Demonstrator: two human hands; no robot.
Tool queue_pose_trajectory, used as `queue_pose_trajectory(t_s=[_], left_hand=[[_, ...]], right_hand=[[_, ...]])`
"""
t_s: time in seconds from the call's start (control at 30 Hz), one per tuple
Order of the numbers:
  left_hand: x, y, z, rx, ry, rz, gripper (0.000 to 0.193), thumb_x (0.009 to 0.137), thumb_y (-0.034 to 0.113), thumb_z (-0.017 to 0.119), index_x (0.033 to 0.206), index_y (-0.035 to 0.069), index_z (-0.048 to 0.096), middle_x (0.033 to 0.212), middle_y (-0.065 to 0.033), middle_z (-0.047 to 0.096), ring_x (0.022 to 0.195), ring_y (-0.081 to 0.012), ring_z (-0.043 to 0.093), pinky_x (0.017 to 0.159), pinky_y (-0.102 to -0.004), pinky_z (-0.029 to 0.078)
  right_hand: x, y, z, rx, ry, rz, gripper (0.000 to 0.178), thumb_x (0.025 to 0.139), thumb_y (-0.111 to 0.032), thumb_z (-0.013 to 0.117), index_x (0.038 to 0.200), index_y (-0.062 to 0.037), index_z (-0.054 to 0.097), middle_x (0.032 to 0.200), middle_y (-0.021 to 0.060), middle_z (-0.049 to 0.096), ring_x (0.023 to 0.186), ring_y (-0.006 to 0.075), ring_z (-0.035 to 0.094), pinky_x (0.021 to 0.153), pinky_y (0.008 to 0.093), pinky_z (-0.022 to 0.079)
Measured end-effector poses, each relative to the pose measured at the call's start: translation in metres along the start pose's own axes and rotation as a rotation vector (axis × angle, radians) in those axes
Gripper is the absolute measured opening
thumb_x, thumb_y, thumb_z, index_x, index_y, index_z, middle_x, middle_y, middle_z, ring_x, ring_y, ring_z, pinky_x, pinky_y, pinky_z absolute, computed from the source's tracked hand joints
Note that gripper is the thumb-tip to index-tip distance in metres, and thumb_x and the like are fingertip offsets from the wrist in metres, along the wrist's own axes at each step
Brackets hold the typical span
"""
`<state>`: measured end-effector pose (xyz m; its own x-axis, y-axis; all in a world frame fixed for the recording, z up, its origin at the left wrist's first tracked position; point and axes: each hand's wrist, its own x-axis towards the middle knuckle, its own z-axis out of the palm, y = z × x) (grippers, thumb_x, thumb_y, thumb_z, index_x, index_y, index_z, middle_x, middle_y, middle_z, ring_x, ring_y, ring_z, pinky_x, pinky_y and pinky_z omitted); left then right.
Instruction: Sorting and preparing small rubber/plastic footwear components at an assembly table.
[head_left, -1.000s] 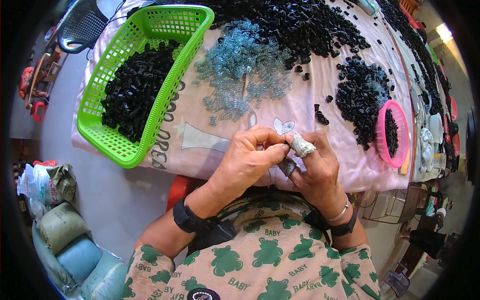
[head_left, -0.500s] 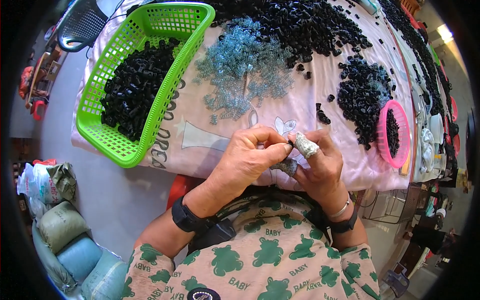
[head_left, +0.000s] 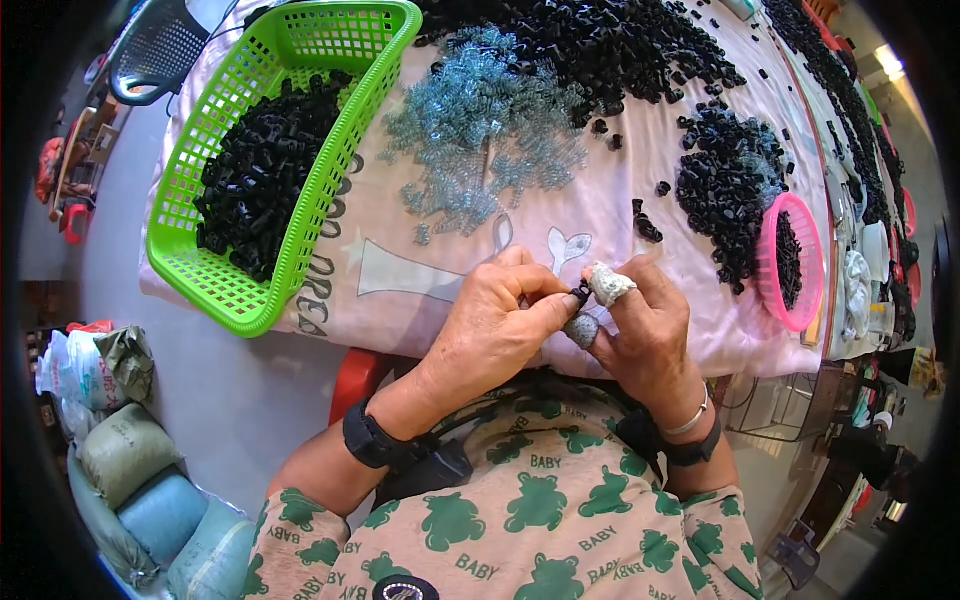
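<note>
My left hand (head_left: pixel 495 315) is closed, its thumb and forefinger pinching a small black plastic part (head_left: pixel 581 292) in front of my body. From the other side my right hand (head_left: pixel 648 325) closes on the same part with thumb and forefinger. A whitish wrap (head_left: pixel 610 285) covers the right forefinger's tip, and a grey cover (head_left: pixel 582 329) sits on the right thumb. Fingers partly hide the part, so its exact shape is unclear. Beyond the hands lies a heap of small clear bluish coil-like pieces (head_left: pixel 480 130). A few loose black parts (head_left: pixel 646 226) lie closer, ahead of the right hand.
On the left of the cloth-covered table (head_left: pixel 400 325) stands a green plastic basket (head_left: pixel 300 255) of black parts. Black parts pile up at the back (head_left: pixel 620 50) and right (head_left: pixel 725 190). A pink basket (head_left: pixel 815 265) tilts at the right edge. Stuffed sacks (head_left: pixel 130 455) lie at floor left.
Both hands stay together in nearly the same place. The right thumb has shifted slightly, and more of the black part shows between the fingertips. The whole view has moved a little.
</note>
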<state>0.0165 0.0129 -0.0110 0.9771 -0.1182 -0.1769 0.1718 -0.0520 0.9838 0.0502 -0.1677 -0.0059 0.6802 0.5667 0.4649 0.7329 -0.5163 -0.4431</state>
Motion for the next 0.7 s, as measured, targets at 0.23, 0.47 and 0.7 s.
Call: queue_pose_trajectory(t_s=[0.23,0.47,0.7], left_hand=[[0.0009,0.0056,-0.0021,0.009,-0.029,-0.032,0.015,0.081,0.01,0.065,0.082,-0.005,0.068,0.076,-0.0062,0.049,0.068,-0.014,0.048,0.059,-0.0303,0.041],[-0.001,0.0083,-0.001,0.0,-0.007,-0.031,0.016,0.081,0.01,0.065,0.078,-0.005,0.067,0.075,-0.0051,0.047,0.067,-0.0131,0.047,0.058,-0.0303,0.039],[-0.0013,0.004,0.0004,0.006,0.017,-0.004,0.017,0.081,0.011,0.065,0.077,-0.005,0.067,0.075,-0.0051,0.048,0.068,-0.0127,0.047,0.058,-0.0294,0.039]], right_hand=[[-0.0015,0.0008,0.0025,0.065,-0.03,0.016,0.038,0.064,-0.005,0.074,0.099,0.0011,0.062,0.077,0.0103,0.05,0.063,0.0271,0.054,0.054,0.0372,0.044],[-0.0022,0.0016,0.0048,0.119,-0.04,0.049,0.039,0.065,-0.005,0.076,0.101,0.0018,0.061,0.079,0.0112,0.051,0.064,0.0279,0.056,0.055,0.0373,0.046],[-0.0046,0.0018,0.0045,0.083,-0.041,0.047,0.038,0.066,-0.003,0.075,0.101,0.0021,0.062,0.079,0.011,0.052,0.064,0.0276,0.056,0.055,0.0371,0.046]])
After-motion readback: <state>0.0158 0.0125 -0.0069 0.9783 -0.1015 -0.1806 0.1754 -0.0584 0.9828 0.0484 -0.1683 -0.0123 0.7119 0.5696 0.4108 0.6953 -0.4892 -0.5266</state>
